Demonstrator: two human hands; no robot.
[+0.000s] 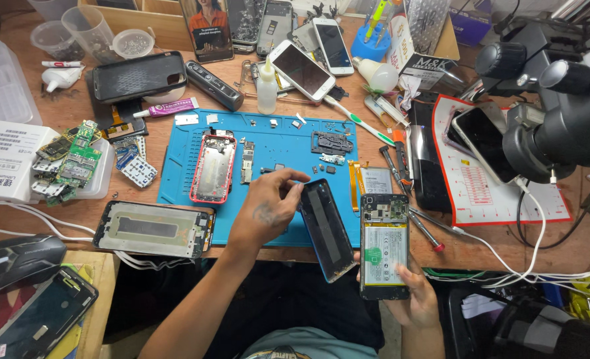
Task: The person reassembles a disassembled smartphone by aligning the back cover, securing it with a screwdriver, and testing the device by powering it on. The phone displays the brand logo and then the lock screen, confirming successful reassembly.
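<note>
My left hand (pixel 268 206) reaches over the blue work mat (pixel 175 173) and its fingertips pinch the top edge of a dark phone back cover (pixel 327 229), which lies tilted at the mat's near edge. My right hand (pixel 414 299) holds an opened phone body (pixel 384 246) upright from below, its battery and circuit board facing me. A red phone frame (pixel 213 167) lies on the mat to the left, with a small circuit board (pixel 246 161) beside it.
A screen panel (pixel 154 229) lies at the table's near left edge. Several phones, glue tubes, a bottle (pixel 267 86) and a bulb crowd the back. Screwdrivers (pixel 428 229) lie right of the mat. A microscope (pixel 561 113) stands at the right, circuit boards (pixel 72 163) at the left.
</note>
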